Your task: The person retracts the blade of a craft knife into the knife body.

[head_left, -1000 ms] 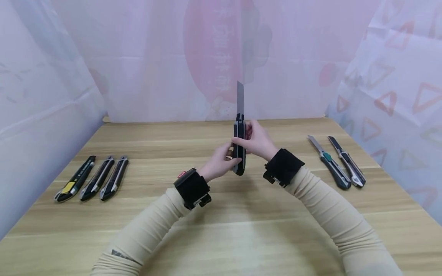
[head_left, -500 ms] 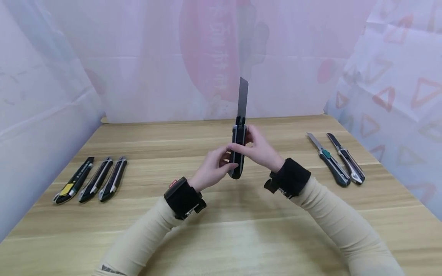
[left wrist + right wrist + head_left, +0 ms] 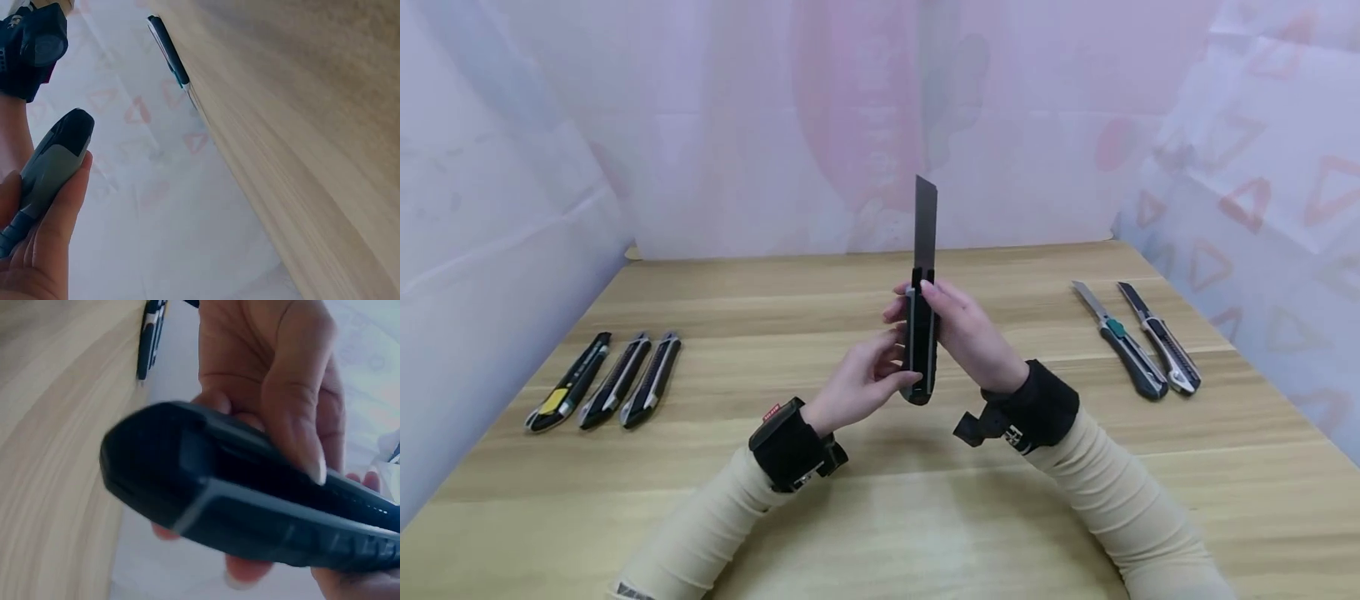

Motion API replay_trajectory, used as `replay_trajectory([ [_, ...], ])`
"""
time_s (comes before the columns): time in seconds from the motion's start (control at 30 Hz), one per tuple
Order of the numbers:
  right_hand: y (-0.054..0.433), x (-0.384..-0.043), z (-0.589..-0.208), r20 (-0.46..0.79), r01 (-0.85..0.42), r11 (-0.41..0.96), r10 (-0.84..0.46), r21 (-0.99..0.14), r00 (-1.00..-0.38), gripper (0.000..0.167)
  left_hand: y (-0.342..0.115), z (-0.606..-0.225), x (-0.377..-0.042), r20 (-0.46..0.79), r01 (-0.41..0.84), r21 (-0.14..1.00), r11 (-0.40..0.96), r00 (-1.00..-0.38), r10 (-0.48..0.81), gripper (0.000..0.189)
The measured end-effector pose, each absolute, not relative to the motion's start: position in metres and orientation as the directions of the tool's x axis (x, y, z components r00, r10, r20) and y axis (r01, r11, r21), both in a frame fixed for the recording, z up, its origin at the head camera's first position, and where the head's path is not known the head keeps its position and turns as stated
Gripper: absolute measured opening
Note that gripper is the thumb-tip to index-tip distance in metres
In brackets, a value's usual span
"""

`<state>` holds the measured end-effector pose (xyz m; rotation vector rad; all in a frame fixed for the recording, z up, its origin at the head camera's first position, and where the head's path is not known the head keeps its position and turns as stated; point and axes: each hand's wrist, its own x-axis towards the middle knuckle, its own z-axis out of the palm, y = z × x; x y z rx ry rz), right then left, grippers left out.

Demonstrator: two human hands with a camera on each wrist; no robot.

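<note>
A black and grey utility knife (image 3: 921, 350) is held upright above the table, its long blade (image 3: 926, 221) extended and pointing up. My left hand (image 3: 857, 379) grips the lower handle, thumb across its front. My right hand (image 3: 976, 340) wraps the upper handle from the right, with the thumb near the base of the blade and fingertips showing past the left side. In the left wrist view, the handle's butt end (image 3: 59, 153) sticks out above the left fingers. The right wrist view shows the handle (image 3: 262, 500) close up with the left thumb (image 3: 299, 434) against it.
Three utility knives with blades drawn in lie at left: one with a yellow slider (image 3: 568, 383), then two black and silver ones (image 3: 616, 382). At right lie a green-slider knife (image 3: 1120, 342) and a silver-black one (image 3: 1160, 340), blades out. Fabric walls enclose the wooden table (image 3: 760, 300).
My right thumb has shifted up the handle to near the blade's base, and the right fingers have come round the handle. The knife has dropped slightly; my left hand keeps its grip.
</note>
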<state>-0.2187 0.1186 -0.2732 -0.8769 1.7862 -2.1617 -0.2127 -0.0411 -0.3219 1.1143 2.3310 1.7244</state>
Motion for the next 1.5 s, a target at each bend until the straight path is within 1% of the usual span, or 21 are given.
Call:
replay_trajectory([
  [0.1,0.118,-0.220,-0.274,0.308,-0.158,-0.311,-0.523,-0.937,-0.795,0.034,-0.040,-0.322,-0.214,0.382,0.541,0.830,0.134,-0.728,0.570,0.046],
  [0.27,0.116,-0.226,-0.275,0.290,-0.117,-0.329,-0.543,-0.937,-0.788,0.040,-0.039,-0.322,-0.214,0.398,0.555,0.821,0.133,-0.725,0.562,0.049],
  [0.43,0.113,-0.229,-0.276,0.288,-0.134,-0.303,-0.552,-0.944,-0.783,0.036,-0.039,-0.321,-0.214,0.394,0.547,0.827,0.128,-0.727,0.563,0.048],
  [0.57,0.112,-0.229,-0.278,0.322,-0.180,-0.293,-0.561,-0.939,-0.763,0.030,-0.039,-0.321,-0.214,0.389,0.545,0.828,0.132,-0.728,0.565,0.051],
  [0.7,0.113,-0.228,-0.279,0.354,-0.218,-0.295,-0.563,-0.930,-0.747,0.027,-0.039,-0.321,-0.214,0.395,0.561,0.815,0.142,-0.719,0.572,0.053],
  [0.8,0.114,-0.227,-0.280,0.351,-0.213,-0.296,-0.569,-0.931,-0.744,0.025,-0.039,-0.322,-0.213,0.406,0.578,0.803,0.145,-0.709,0.577,0.050],
  [1.03,0.117,-0.226,-0.281,0.345,-0.171,-0.331,-0.592,-0.928,-0.728,0.023,-0.039,-0.324,-0.212,0.404,0.579,0.802,0.148,-0.708,0.579,0.059],
  [1.33,0.118,-0.226,-0.284,0.342,-0.142,-0.348,-0.623,-0.927,-0.704,0.021,-0.037,-0.327,-0.212,0.374,0.551,0.819,0.159,-0.723,0.580,0.047],
  [1.5,0.119,-0.226,-0.285,0.328,-0.124,-0.344,-0.633,-0.931,-0.702,0.021,-0.036,-0.329,-0.212,0.374,0.552,0.818,0.162,-0.724,0.579,0.046],
])
